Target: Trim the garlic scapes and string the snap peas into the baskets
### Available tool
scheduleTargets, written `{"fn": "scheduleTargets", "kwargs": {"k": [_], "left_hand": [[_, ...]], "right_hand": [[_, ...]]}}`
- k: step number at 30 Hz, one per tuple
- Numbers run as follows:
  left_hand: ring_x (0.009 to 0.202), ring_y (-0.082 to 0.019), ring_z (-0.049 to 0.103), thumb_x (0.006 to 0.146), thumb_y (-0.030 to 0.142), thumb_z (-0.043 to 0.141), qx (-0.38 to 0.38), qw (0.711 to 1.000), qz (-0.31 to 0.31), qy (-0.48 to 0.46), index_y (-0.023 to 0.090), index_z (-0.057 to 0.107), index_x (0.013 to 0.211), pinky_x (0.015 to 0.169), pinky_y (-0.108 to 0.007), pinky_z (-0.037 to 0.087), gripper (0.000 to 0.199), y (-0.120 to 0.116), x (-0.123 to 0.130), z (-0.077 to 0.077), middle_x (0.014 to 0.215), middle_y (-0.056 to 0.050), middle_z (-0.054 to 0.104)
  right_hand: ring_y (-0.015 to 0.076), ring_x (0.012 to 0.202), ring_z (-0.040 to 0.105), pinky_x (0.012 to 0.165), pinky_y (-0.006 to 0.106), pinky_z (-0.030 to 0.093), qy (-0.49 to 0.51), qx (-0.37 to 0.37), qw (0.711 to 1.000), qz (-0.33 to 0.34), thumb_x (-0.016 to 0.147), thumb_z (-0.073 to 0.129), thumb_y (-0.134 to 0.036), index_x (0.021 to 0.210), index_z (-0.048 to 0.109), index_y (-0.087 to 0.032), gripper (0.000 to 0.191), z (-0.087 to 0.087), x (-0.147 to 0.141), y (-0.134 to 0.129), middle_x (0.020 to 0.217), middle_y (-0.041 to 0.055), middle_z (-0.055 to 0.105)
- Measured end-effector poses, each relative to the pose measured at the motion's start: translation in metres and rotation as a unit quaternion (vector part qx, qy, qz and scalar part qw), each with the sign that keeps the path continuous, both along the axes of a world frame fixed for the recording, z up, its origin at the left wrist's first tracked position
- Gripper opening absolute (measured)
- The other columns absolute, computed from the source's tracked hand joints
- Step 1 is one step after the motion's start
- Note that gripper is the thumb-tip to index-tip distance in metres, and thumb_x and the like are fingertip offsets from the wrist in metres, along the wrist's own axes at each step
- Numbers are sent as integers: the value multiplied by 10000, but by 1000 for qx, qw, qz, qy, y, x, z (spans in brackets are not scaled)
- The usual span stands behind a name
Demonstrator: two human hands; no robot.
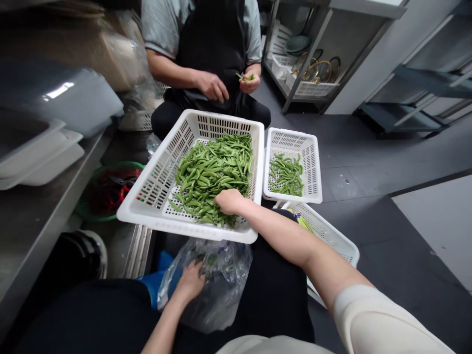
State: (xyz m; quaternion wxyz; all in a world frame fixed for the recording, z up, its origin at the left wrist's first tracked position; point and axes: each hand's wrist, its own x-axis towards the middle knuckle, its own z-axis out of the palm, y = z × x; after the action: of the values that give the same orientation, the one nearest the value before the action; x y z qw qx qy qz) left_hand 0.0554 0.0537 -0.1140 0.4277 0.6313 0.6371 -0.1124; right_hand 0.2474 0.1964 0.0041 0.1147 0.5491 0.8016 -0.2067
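Observation:
A large white perforated basket (158, 219) holds a heap of green pea pods (216, 172). My right hand (230, 201) reaches in at the near side of the heap, its fingers curled down among the pods; the fingertips are hidden. Lower down, my left hand (191, 280) is over a clear plastic bag (221, 307), fingers apart. Green scraps (211, 261) show dimly inside the bag. To the right, a smaller white basket (311, 194) contains fewer pea pods (285, 174).
Across the large basket sits a person in a black apron, with green pods in one hand (250, 82). Another white basket (344, 241) lies under the smaller one. At left are a green basin (86, 209) with red contents and a metal shelf (47, 236).

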Motion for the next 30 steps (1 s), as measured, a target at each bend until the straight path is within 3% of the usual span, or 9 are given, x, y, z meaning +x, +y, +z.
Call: {"fn": "scheduleTargets", "kwargs": {"k": [2,5,7,9,11,15,23,27,30], "left_hand": [[1247,-362,471,759,172,492,16,1000,-3,24,108,655,1040,1007,-472,355,331,5,-8,6,1289,-216,556],[997,-319,629,802,242,462,25,999,-29,12,166,691,801,856,-404,443,241,10,-10,32,954,-142,704],[761,-241,651,823,290,438,43,998,-45,-26,200,642,661,711,-317,454,275,12,-4,60,693,-56,678],[632,-178,601,842,358,412,110,988,-36,-106,214,597,638,599,-254,419,311,17,7,92,608,-2,623],[560,-147,561,843,407,407,222,957,42,-181,214,594,684,542,-227,400,312,25,19,121,577,17,601],[515,-144,547,810,392,451,388,900,84,-183,213,617,788,540,-235,397,246,50,39,148,595,12,625],[615,-186,599,822,243,393,475,874,-20,-98,207,588,754,586,-267,382,209,69,48,131,667,-43,655],[616,-173,574,804,218,376,458,878,-61,-124,212,546,683,590,-264,380,209,68,50,136,650,-33,615],[564,-149,526,778,244,406,425,886,2,-184,216,543,661,566,-251,384,182,73,43,148,598,2,574]], "right_hand": [[258,933,633,710,306,459,36,16,999,-16,798,585,-234,981,676,-155,219,6,5,1,962,132,680],[146,718,583,616,232,402,203,0,975,-85,792,606,-300,852,629,-154,159,15,14,0,738,25,610],[76,521,455,507,199,334,364,-75,916,-149,764,630,-299,752,554,-150,168,18,17,-3,593,-41,486],[43,420,331,421,181,254,495,-162,830,-201,733,659,-334,721,487,-160,245,19,17,-9,529,-78,399],[33,381,285,376,166,199,574,-218,755,-231,700,693,-357,710,451,-169,307,18,15,-14,487,-94,367],[26,346,259,345,135,156,626,-266,689,-250,702,712,-334,693,426,-172,329,16,12,-17,411,-107,345],[25,331,282,330,119,174,642,-263,663,-280,800,600,-194,732,437,-166,179,20,4,-21,418,-102,382],[22,322,296,318,124,197,607,-246,704,-275,815,558,-129,793,513,-135,50,26,0,-24,430,-96,403],[12,320,286,314,127,196,591,-272,717,-249,811,555,-123,812,537,-117,20,30,8,-22,468,-70,478]]}}
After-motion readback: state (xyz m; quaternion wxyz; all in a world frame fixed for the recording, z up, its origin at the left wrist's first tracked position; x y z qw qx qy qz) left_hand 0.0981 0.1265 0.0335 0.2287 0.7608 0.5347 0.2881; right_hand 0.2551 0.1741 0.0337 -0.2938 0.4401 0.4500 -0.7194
